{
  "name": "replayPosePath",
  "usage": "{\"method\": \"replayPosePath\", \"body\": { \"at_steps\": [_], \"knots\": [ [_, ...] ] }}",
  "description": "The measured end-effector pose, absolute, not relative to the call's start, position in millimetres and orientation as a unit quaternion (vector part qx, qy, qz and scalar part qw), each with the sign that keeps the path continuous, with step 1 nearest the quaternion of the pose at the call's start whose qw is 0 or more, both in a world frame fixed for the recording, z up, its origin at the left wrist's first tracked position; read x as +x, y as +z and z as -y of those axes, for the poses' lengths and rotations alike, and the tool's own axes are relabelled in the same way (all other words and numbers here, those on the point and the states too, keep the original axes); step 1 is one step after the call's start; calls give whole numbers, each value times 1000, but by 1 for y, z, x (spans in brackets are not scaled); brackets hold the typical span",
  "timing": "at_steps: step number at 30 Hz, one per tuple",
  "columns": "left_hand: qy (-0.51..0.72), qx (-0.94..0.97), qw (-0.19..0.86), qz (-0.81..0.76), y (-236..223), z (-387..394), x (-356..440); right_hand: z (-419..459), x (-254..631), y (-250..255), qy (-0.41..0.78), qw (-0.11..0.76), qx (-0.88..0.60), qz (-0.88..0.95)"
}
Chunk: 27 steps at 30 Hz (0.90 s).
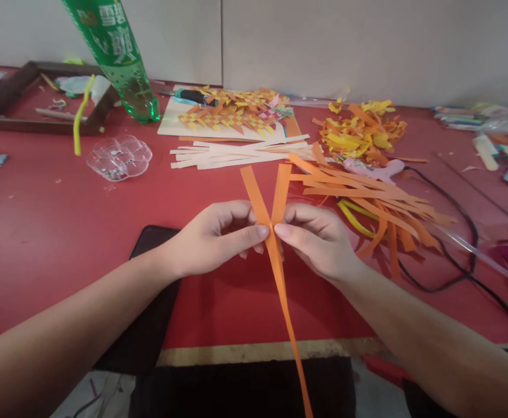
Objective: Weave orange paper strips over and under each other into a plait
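Note:
Orange paper strips (282, 284) cross between my two hands, their short upper ends spread in a V and a long tail hanging past the table's front edge. My left hand (223, 235) pinches the strips at the crossing, thumb on top and fingers curled behind. From the other side my right hand (319, 238) pinches the same spot, its thumb almost touching the left one. Right of my right hand lies a loose pile of orange strips (362, 191). Beyond my hands, pale cream strips (236, 153) are stacked on the red table (219, 313).
A green bottle (118, 64) stands at the back left beside a dark wooden frame (14, 123) and a clear plastic dish (121, 157). Folded orange and yellow pieces (362, 130) are heaped behind a pink glue gun (373, 170) with a black cord. A dark phone-like slab (149, 325) lies under my left forearm.

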<state>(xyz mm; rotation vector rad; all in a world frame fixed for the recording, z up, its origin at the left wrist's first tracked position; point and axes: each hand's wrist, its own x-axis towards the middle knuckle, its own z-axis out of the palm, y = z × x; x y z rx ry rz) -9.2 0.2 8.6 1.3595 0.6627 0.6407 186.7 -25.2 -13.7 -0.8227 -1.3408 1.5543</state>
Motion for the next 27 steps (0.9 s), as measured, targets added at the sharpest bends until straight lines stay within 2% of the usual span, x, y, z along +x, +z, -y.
{"method": "replayPosePath", "body": {
  "at_steps": [11, 17, 22, 27],
  "knots": [
    [300, 586, 689, -303, 8, -1, -9, 24, 185, -12, 559, 484, -360, 569],
    [249, 603, 695, -302, 9, -1, -9, 24, 186, -13, 592, 481, -357, 540],
    [262, 617, 680, -299, 10, 0, -7, 25, 187, -14, 634, 465, -338, 518],
    [269, 618, 678, -295, 10, 0, -8, 25, 185, -10, 607, 447, -351, 556]
  ]
}}
